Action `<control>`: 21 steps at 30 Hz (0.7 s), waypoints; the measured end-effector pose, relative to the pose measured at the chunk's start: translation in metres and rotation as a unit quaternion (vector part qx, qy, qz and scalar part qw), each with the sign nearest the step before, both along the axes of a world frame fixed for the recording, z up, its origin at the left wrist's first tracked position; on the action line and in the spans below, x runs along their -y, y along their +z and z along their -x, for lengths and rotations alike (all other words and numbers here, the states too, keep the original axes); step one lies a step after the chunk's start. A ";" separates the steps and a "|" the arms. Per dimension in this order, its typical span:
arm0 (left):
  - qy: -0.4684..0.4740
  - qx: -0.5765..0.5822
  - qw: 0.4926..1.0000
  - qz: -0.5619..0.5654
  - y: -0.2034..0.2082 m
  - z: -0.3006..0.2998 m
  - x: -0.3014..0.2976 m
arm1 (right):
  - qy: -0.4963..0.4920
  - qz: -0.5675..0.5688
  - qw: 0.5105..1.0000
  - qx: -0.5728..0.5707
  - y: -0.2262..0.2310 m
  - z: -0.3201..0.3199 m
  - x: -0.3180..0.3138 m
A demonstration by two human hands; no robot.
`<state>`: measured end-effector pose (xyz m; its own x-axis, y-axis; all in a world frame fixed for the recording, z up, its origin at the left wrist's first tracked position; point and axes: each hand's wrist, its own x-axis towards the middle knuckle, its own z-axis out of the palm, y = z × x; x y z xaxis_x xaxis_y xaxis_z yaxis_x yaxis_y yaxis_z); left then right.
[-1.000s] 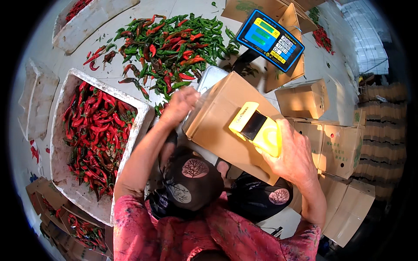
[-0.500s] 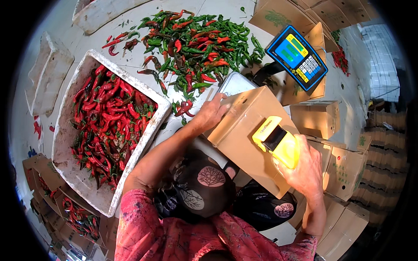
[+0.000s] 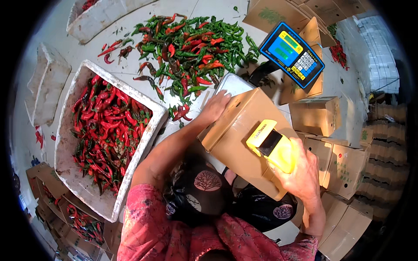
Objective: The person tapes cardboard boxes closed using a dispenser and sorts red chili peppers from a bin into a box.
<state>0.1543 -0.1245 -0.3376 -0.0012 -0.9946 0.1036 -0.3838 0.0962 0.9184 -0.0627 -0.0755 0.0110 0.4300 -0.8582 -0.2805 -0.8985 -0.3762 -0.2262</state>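
Right hand point(image 3: 305, 169) grips tape gun point(image 3: 283, 152) at 4 o'clock on box point(image 3: 233, 152); left hand point(image 3: 214, 107), unclenched, at 10. Box could skid if left support slackens.

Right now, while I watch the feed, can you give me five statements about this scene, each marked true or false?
1. The foam crate on the left holds mostly red peppers. True.
2. The left hand is inside that crate. False: it is at the side of the cardboard box.
3. The right hand holds a yellow handheld tool. True.
4. The loose pepper pile is all green. False: red ones lie among the green.
5. The keypad display is dark. False: it is lit.
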 end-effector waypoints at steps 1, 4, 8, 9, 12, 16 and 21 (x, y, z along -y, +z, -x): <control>-0.036 0.059 0.998 0.008 0.007 -0.003 -0.004 | -0.002 -0.002 1.000 -0.012 0.000 0.002 0.000; 0.080 -0.033 0.989 -0.122 0.054 0.003 0.009 | 0.000 -0.004 1.000 -0.011 0.000 0.003 0.002; 0.007 -0.160 0.986 -0.042 0.204 0.005 0.014 | 0.015 0.002 1.000 0.002 0.003 0.011 0.003; -0.021 -0.122 0.992 -0.008 0.227 0.020 0.012 | 0.007 -0.003 1.000 -0.001 0.004 0.015 0.003; -0.029 0.201 0.977 0.068 0.205 0.032 0.011 | 0.037 0.004 0.999 0.005 0.012 0.008 0.001; 0.003 0.300 0.954 0.010 0.227 0.040 0.010 | 0.068 0.033 0.997 0.021 0.013 0.039 -0.007; 0.009 0.364 0.930 0.050 0.221 0.034 0.008 | 0.023 0.038 0.998 0.032 0.021 0.152 -0.049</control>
